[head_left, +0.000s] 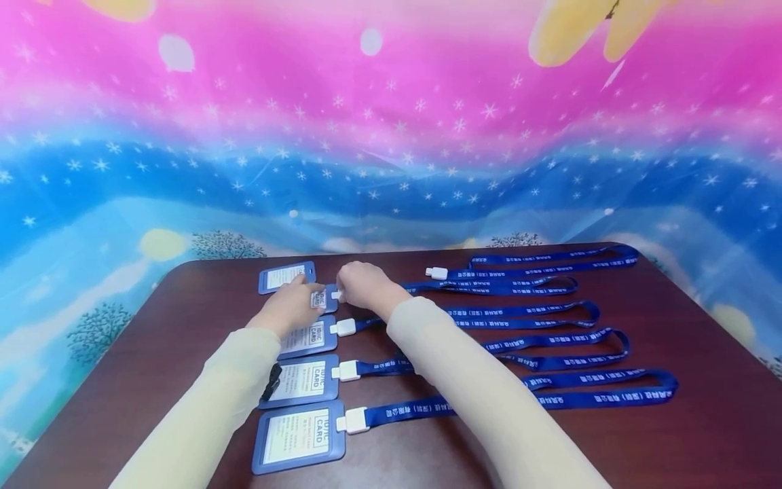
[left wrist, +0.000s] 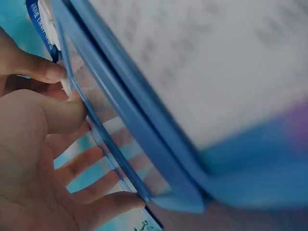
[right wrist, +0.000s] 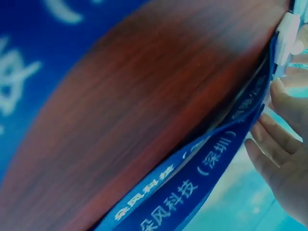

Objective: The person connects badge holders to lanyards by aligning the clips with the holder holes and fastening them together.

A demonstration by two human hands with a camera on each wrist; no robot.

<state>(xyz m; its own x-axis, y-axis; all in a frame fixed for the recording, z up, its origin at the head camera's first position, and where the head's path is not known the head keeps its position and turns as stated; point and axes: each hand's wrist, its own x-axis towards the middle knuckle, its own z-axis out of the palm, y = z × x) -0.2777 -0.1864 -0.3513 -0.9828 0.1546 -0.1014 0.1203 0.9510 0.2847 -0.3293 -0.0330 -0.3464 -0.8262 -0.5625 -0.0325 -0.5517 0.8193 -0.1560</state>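
My left hand (head_left: 288,307) grips a blue-framed card holder (head_left: 330,304), second from the back of a column of holders. In the left wrist view, the thumb and fingers of the left hand (left wrist: 29,144) hold the edge of a clear-windowed holder. At that holder's slotted end, my right hand (head_left: 366,286) pinches the white clip (head_left: 335,295) of a blue lanyard. The right wrist view shows the clip (right wrist: 287,38) by the fingertips and the printed lanyard strap (right wrist: 216,159) running below. Whether the clip is fastened is hidden by the fingers.
Three nearer card holders, the front one (head_left: 299,438) included, lie with white clips (head_left: 356,420) and blue lanyards stretched rightward. At the back lie a holder (head_left: 264,282) without a clip and a separate lanyard clip (head_left: 436,273). A printed cloth (head_left: 391,170) hangs behind the brown table (head_left: 684,326).
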